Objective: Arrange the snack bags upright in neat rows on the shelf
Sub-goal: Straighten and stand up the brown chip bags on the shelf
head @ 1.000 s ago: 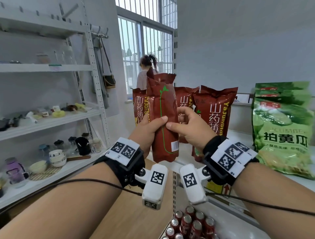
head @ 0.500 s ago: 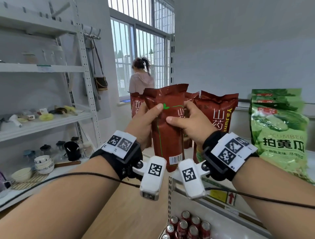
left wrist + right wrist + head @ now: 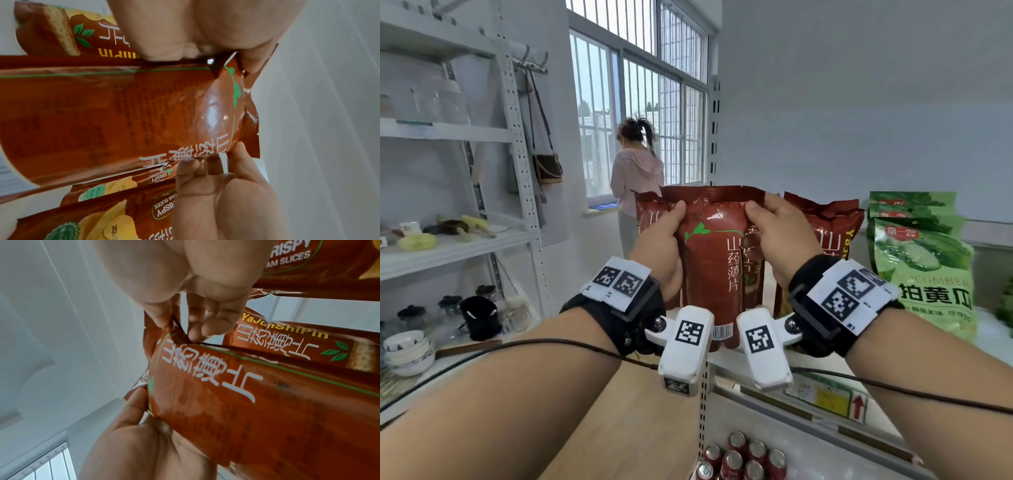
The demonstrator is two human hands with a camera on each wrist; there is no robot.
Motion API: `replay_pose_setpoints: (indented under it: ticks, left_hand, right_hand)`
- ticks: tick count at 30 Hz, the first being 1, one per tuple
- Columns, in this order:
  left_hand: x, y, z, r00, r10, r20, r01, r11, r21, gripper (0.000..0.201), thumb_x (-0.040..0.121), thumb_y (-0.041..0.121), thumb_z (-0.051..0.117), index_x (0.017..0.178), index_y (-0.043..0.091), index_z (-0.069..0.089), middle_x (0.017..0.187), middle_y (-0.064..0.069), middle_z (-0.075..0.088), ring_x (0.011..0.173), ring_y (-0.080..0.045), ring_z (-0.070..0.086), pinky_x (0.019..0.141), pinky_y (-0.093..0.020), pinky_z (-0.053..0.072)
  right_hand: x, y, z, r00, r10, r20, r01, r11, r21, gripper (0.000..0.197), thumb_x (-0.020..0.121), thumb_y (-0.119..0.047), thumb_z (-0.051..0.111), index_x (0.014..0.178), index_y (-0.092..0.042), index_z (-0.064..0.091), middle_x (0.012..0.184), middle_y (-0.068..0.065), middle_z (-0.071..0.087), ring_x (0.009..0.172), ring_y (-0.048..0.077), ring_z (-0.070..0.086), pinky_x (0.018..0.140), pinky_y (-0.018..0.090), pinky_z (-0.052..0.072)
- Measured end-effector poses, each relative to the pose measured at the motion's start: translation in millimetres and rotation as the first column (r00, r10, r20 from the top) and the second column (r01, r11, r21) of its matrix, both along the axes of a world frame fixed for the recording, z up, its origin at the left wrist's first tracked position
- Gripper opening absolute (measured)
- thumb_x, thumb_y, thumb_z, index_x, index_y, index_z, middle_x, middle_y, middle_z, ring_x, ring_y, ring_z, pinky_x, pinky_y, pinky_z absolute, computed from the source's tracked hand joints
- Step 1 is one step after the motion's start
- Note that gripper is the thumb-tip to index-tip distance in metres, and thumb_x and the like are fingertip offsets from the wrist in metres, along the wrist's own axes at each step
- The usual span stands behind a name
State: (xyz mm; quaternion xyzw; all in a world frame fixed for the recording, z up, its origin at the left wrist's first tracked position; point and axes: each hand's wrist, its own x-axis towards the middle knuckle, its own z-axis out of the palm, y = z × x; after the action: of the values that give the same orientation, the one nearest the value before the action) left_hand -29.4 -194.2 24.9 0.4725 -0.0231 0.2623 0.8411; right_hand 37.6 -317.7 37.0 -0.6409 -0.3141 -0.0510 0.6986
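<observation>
I hold one brown-red snack bag point(image 3: 714, 270) upright by its top corners, its broad side with white lettering towards me. My left hand point(image 3: 671, 224) pinches the top left corner and my right hand point(image 3: 762, 216) pinches the top right. The wrist devices hide the bag's bottom edge, near the front of the white shelf point(image 3: 753, 368). More brown-red bags stand behind it on the left point(image 3: 650, 216) and the right point(image 3: 828, 236). In the left wrist view my left hand point(image 3: 226, 56) nips the bag point(image 3: 123, 113). In the right wrist view my right hand point(image 3: 179, 331) nips the bag point(image 3: 257, 410).
Green cucumber snack bags point(image 3: 924, 270) stand upright at the right of the shelf. Red drink cans point(image 3: 743, 455) fill the level below. A metal rack point(image 3: 524, 178) with bowls and jars stands to the left. A person point(image 3: 637, 178) stands at the window beyond.
The bag has turned from edge-on to broad side facing me. Both hands slid from its middle up to its top corners and spread apart.
</observation>
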Motion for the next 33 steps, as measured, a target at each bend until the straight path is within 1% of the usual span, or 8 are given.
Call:
replay_pose_setpoints:
  ticks: [4,8,12,17,20,24,30,33]
  left_hand:
    - [4,11,-5,0.999,-0.029,-0.034,0.029,1.0,0.002,0.038,0.1,0.034,0.042,0.106,0.004,0.063,0.087,-0.014,0.073,0.068,-0.023,0.071,0.065,-0.037,0.06]
    - [7,19,-6,0.998,-0.05,-0.05,0.051,0.998,0.026,0.036,0.1,0.036,0.042,0.097,0.01,0.066,0.087,-0.013,0.075,0.074,-0.023,0.072,0.066,-0.036,0.06]
    - [9,22,-5,0.997,-0.016,-0.07,0.02,0.999,0.049,0.039,0.098,0.04,0.044,0.105,0.008,0.066,0.11,-0.021,0.069,0.099,-0.033,0.067,0.088,-0.049,0.054]
    - [5,36,-14,0.995,-0.078,-0.057,0.091,0.957,0.274,0.055,0.097,0.056,0.028,0.11,0.02,0.067,0.095,0.002,0.073,0.083,-0.007,0.069,0.066,-0.022,0.054]
    - [4,38,-16,0.997,-0.067,-0.045,0.078,0.945,0.319,0.03,0.096,0.024,0.043,0.117,0.015,0.063,0.094,0.002,0.068,0.075,-0.005,0.066,0.058,-0.019,0.051]
    - [5,39,-27,0.989,-0.002,-0.148,0.076,0.866,0.494,0.055,0.085,-0.012,0.045,0.13,0.019,0.046,0.102,0.004,0.062,0.067,-0.002,0.063,0.05,-0.015,0.047]
    - [7,38,-43,0.948,-0.045,-0.315,0.218,0.812,0.541,0.069,0.076,-0.014,0.064,0.135,0.012,0.042,0.116,-0.014,0.066,0.107,-0.028,0.063,0.096,-0.042,0.049]
    - [11,36,-44,0.946,0.023,-0.324,0.159,0.837,0.523,0.078,0.058,0.004,0.08,0.129,0.009,0.05,0.113,-0.014,0.068,0.106,-0.031,0.064,0.098,-0.049,0.048]
  right_hand:
    - [-3,4,0,0.996,-0.028,-0.085,0.029,1.0,0.006,0.009,0.096,-0.022,0.047,0.096,-0.02,0.056,0.072,-0.004,0.058,0.047,0.006,0.054,0.042,0.019,0.045]
    - [-9,5,-8,0.985,-0.168,-0.043,0.166,0.985,-0.05,0.018,0.085,-0.026,0.063,0.08,-0.022,0.046,0.076,-0.004,0.054,0.058,0.01,0.057,0.056,0.028,0.052]
    - [-22,9,-21,0.977,-0.18,0.118,0.202,0.955,-0.217,0.028,0.079,-0.039,0.068,0.072,-0.018,0.051,0.069,-0.003,0.054,0.062,0.011,0.053,0.065,0.032,0.05]
    - [-29,8,-28,0.996,-0.085,0.034,0.092,0.94,-0.328,0.058,0.068,-0.046,0.077,0.114,-0.026,0.046,0.099,-0.016,0.058,0.09,-0.002,0.056,0.072,0.016,0.046]
    - [-29,10,-30,0.993,-0.121,-0.001,0.116,0.947,-0.3,0.063,0.071,-0.025,0.079,0.123,-0.025,0.042,0.105,-0.008,0.06,0.096,0.012,0.061,0.075,0.032,0.053]
    - [-25,14,-35,0.988,-0.141,-0.069,0.122,0.965,-0.231,0.047,0.08,-0.007,0.066,0.12,-0.017,0.044,0.102,0.002,0.064,0.091,0.019,0.063,0.059,0.028,0.046]
    - [-20,13,-40,0.993,-0.03,-0.115,0.004,0.974,-0.225,0.038,0.081,0.007,0.056,0.104,-0.023,0.052,0.087,-0.002,0.062,0.072,0.009,0.059,0.051,0.017,0.043]
    - [-12,11,-43,0.981,-0.018,-0.192,-0.028,0.972,-0.232,0.042,0.081,0.009,0.049,0.11,-0.021,0.052,0.092,0.001,0.06,0.075,0.013,0.058,0.05,0.016,0.046]
